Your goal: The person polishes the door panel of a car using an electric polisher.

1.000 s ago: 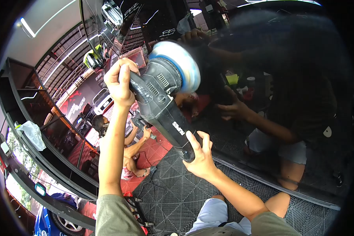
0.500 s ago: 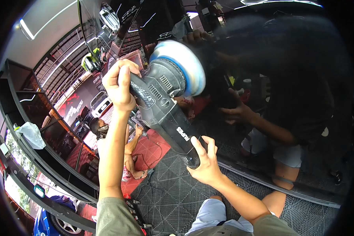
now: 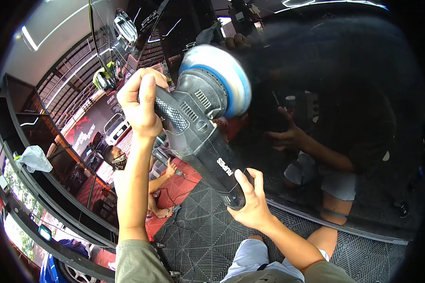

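Observation:
A black polishing machine [image 3: 205,146] with a blue-edged, white pad [image 3: 222,75] is held against a glossy black car panel [image 3: 288,113]. My left hand [image 3: 144,101] is wrapped round the handle near the head of the machine. Lower down, my right hand [image 3: 251,198] grips the rear end of the body, with the thumb on its top side. The pad looks smeared, and its face is hidden against the panel. My hands and the machine are mirrored in the dark paint.
Left of my arm, another person [image 3: 120,162] crouches on red floor tiles [image 3: 186,179], one hand on a tool. A chrome door handle [image 3: 126,29] is at the top. A plastic bag [image 3: 35,159] hangs at the left. Grey patterned tiles [image 3: 198,236] lie below.
The polisher has shifted slightly right in view, its rear end slightly lower, with both hands still on it. The crouching person's hand and tool have moved.

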